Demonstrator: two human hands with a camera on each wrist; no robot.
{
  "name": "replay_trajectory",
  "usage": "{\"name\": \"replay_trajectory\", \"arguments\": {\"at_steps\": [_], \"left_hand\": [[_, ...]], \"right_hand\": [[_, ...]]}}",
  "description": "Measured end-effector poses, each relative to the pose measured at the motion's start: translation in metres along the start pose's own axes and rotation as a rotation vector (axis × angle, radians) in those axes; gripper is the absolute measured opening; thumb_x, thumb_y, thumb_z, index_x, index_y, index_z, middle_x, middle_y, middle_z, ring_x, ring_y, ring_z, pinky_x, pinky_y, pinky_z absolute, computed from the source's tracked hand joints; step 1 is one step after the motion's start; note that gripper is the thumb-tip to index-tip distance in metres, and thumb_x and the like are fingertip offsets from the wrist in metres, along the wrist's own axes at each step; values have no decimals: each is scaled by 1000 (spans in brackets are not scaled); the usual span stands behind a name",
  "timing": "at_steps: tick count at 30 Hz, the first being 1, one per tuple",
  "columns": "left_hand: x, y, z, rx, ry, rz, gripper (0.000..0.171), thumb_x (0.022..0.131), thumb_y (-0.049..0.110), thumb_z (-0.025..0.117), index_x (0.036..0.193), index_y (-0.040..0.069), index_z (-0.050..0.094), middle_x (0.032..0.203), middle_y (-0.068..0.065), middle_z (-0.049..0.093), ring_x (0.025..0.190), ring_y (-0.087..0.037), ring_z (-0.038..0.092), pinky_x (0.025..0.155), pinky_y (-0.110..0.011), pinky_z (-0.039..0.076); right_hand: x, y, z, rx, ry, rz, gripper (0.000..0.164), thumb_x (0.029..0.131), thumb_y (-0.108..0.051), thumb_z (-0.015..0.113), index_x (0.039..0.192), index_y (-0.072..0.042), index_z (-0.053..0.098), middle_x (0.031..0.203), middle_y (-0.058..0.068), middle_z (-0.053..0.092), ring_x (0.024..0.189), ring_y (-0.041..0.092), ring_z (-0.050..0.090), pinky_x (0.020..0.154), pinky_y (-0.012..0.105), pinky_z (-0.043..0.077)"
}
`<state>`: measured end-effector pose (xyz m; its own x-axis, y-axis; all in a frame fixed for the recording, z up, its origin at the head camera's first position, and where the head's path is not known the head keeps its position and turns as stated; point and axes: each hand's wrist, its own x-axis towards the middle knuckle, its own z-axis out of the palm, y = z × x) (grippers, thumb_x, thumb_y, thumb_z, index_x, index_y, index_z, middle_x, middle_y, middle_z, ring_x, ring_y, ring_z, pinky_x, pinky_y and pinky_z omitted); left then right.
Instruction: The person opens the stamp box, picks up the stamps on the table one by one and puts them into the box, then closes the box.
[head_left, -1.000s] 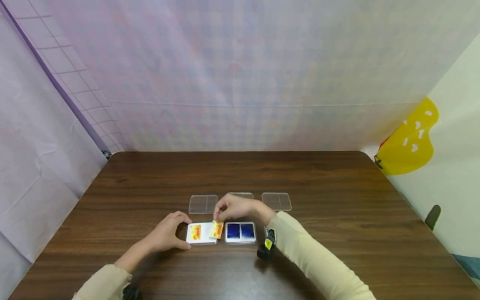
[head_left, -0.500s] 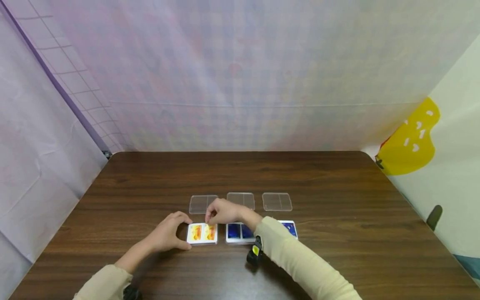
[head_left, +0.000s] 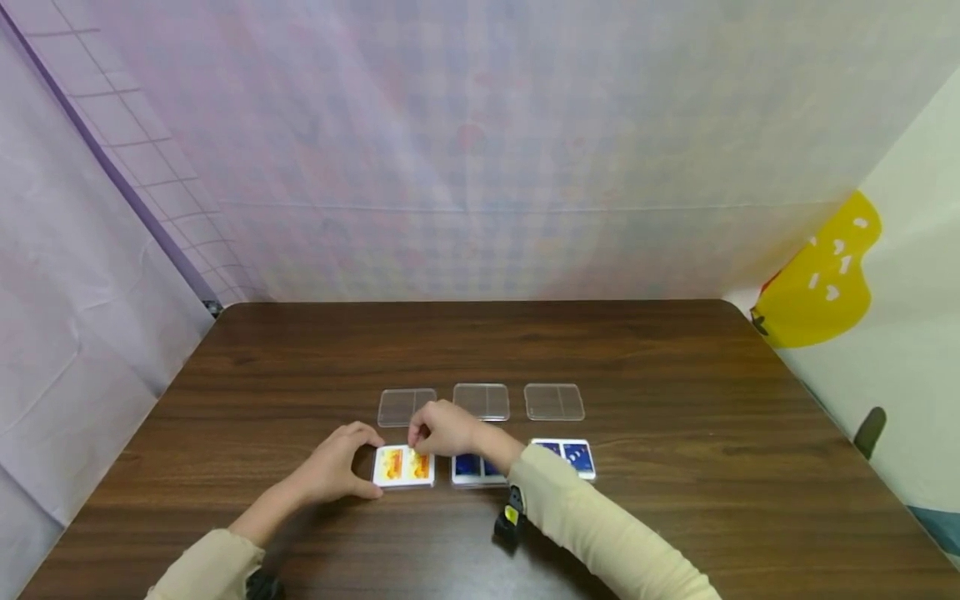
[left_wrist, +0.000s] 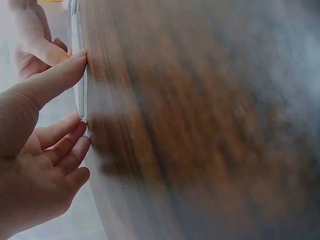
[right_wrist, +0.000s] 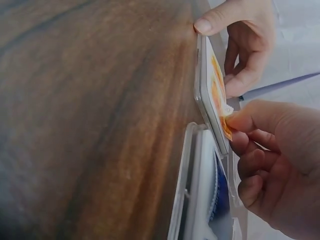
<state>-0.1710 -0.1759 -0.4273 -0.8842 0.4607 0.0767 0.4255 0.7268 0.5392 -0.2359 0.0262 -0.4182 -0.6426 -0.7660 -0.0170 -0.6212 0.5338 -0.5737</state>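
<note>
A flat white case [head_left: 404, 482] with a clear rim lies at the front left of the group, bearing two small orange-and-yellow picture cards side by side. My left hand [head_left: 337, 462] holds this case by its left part, thumb at the near edge and fingers at the far edge. On the right half, my right hand [head_left: 444, 429] pinches the top edge of the right orange card [head_left: 419, 471] between thumb and index finger. In the right wrist view that card [right_wrist: 226, 127] lies against the case's face, its gripped edge partly hidden by the fingertips.
A second white case with dark blue cards [head_left: 467, 465] sits just to the right, partly under my right forearm. Beyond it is a third case with blue cards [head_left: 577, 457]. Three clear lids [head_left: 553, 402] lie in a row behind, on the brown wooden table [head_left: 480, 342].
My right hand has moved left and brought the tilted orange card down flat on the case's right half. Over the last half second it has barely moved. The left hand stays put.
</note>
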Motion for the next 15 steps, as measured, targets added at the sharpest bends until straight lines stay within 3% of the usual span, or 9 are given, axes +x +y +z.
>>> {"name": "replay_trajectory", "arguments": {"at_steps": [15], "left_hand": [[0,-1,0,12,18,19,55,58,24,84,102,0,60,106,-10,56,102,-32,51,87,-49,42]], "right_hand": [[-2,-2,6,-114,62,32,7,72,-8,66,75,-14,67,64,-11,57,57,-2,46,55,11,38]]}}
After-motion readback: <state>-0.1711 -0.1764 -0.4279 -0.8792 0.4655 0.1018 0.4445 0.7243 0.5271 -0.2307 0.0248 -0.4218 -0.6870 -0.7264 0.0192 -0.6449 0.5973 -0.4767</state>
